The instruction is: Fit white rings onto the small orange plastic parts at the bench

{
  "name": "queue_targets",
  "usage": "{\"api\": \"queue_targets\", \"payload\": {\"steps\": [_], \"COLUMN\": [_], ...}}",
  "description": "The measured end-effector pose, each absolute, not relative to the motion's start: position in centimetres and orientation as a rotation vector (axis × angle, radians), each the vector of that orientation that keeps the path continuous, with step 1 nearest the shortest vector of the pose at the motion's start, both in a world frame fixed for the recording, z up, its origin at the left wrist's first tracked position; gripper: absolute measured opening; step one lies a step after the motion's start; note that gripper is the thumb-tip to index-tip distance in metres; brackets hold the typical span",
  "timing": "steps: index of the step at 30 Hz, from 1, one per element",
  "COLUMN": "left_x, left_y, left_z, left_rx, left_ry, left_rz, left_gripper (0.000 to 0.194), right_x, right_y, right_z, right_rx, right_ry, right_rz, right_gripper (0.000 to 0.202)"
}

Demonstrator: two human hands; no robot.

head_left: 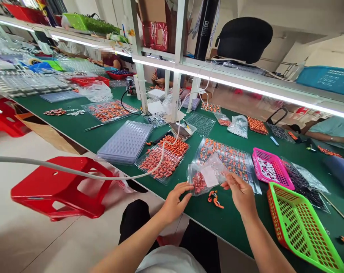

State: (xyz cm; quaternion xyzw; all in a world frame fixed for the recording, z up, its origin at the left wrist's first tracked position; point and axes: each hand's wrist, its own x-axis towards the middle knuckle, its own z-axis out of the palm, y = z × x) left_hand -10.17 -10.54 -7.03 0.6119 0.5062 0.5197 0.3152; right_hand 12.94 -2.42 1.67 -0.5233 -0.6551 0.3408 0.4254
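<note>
Some red parts point(199, 183) lie in one clear bag point(208, 175) held by the left hand point(177, 201) and right hand point(241, 192).

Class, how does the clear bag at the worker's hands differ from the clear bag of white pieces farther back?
Contents: the near bag holds red pieces; the far bag holds white pieces. Position: the near bag is between the left hand and right hand; the far bag lies on the green table. Marking: the near bag shows a white label; the far bag shows none. Both are see-through.
</note>
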Motion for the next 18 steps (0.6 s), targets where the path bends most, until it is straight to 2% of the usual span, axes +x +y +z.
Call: {"api": "queue_targets", "payload": {"steps": [9,18], "left_x": [-10.2,-9.4], "left_y": [-10.1,-9.1], "left_z": [-6.8,-6.9], "left_rx": [1.574,1.534], "left_ry": [1.539,1.659], "left_rz": [1.307,1.242], "left_gripper": [0.009,0.006], "right_x": [12.3,10.7], "right_y": [-2.1,-1.6], "right_z": [2.8,5.1], "right_rx": [-1.209,-0.87], "right_ry": [-1.803,-2.075], "right_rz": [0.699,0.37], "right_gripper": [0.033,0.019]}}
